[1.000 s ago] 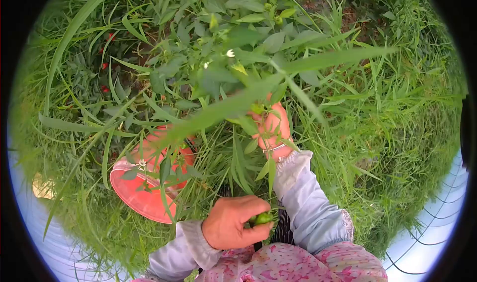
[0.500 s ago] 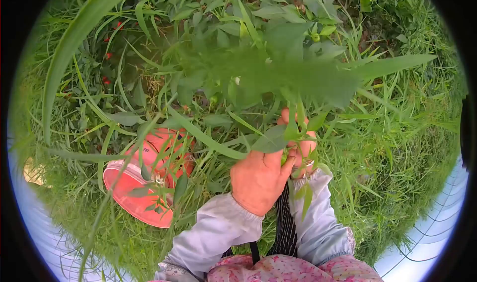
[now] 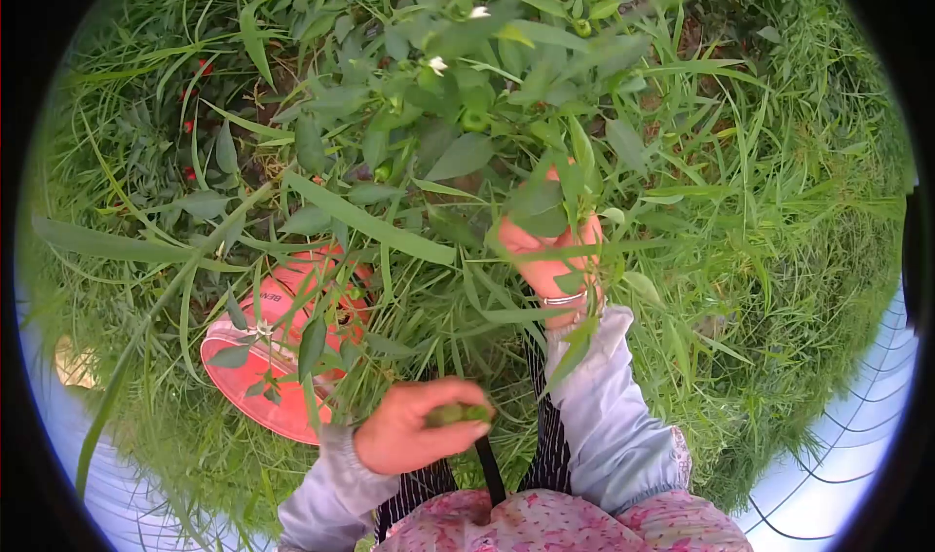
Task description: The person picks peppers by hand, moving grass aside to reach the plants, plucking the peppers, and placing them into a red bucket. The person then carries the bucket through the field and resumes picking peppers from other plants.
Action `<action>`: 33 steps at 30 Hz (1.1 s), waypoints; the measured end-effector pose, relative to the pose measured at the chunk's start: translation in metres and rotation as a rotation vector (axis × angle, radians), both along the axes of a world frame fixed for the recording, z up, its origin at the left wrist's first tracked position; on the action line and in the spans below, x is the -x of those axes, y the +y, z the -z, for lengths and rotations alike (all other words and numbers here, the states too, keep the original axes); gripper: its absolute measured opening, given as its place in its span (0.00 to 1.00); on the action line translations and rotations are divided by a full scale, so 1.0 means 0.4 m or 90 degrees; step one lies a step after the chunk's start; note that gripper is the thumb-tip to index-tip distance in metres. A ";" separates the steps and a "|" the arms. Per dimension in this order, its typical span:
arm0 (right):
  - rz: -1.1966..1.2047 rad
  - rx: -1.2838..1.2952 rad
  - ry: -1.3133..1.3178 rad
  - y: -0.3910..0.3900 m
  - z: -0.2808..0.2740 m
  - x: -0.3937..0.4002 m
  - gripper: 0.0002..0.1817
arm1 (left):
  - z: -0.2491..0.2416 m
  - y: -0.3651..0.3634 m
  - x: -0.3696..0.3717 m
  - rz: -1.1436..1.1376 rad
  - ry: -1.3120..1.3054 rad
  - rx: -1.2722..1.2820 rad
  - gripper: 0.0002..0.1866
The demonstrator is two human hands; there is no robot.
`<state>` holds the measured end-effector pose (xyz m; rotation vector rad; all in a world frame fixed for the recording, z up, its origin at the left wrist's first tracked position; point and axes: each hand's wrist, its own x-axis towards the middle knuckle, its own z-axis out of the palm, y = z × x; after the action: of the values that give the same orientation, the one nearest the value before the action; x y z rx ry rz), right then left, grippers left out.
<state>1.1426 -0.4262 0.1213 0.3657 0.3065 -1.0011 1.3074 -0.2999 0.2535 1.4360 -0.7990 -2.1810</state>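
Just above my lap, my left hand [image 3: 414, 427] curls around green peppers [image 3: 458, 415], fingers and thumb closed on them and the palm facing right. My right hand [image 3: 545, 260] reaches up among the pepper plant's leaves, a bracelet [image 3: 563, 300] at its wrist. A broad leaf [image 3: 538, 206] and several grass blades cover much of that hand, so its fingers are mostly hidden. Other green peppers, such as a small one [image 3: 474, 121], hang on the pepper plant [image 3: 458, 158] beyond my hands, with white flowers [image 3: 437, 65] above them.
A coral-red bucket [image 3: 255, 382] with dark lettering stands tilted in the grass to my left, partly behind leaves. Red peppers [image 3: 190, 126] show low at the far left. Tall grass [image 3: 721, 357] surrounds the plants, and a long blade [image 3: 375, 223] crosses in front.
My left hand has drawn back from beside my right hand, down and left, carrying green peppers. My right hand stays up in the plant, slightly further left. The blurred leaves close to the camera have swung away.
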 end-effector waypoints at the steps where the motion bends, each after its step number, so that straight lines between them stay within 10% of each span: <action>1: 0.014 -0.098 0.014 -0.009 -0.029 -0.001 0.11 | -0.019 0.034 -0.041 -0.087 -0.043 -0.062 0.10; 4: 0.082 -0.236 0.098 -0.045 -0.104 -0.019 0.10 | -0.051 0.189 -0.208 -0.086 -0.360 -0.092 0.11; 9: 0.090 -0.023 -0.178 -0.049 -0.026 0.014 0.10 | -0.034 0.341 -0.388 0.473 -0.841 -0.117 0.22; 12: 0.119 -0.076 -0.152 -0.063 -0.050 0.022 0.12 | -0.013 0.323 -0.359 0.677 -0.943 0.356 0.26; 17: 0.071 -0.097 -0.146 -0.059 -0.036 0.012 0.13 | -0.059 0.026 -0.087 0.253 -0.296 0.210 0.06; 22: 0.022 -0.137 0.020 -0.030 -0.035 -0.004 0.10 | 0.004 -0.252 0.053 -0.259 -0.269 0.119 0.09; 29: -0.315 0.016 0.307 -0.036 -0.048 -0.003 0.14 | 0.187 -0.379 0.011 -0.518 -0.037 0.163 0.21; 33: -0.401 0.156 0.481 -0.028 0.005 -0.009 0.18 | 0.160 -0.357 -0.007 -0.405 -0.238 0.195 0.13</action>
<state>1.1462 -0.4372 0.1191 -0.3443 0.9071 -0.5032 1.3102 -0.4428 0.1895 1.6652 -0.6369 -1.2857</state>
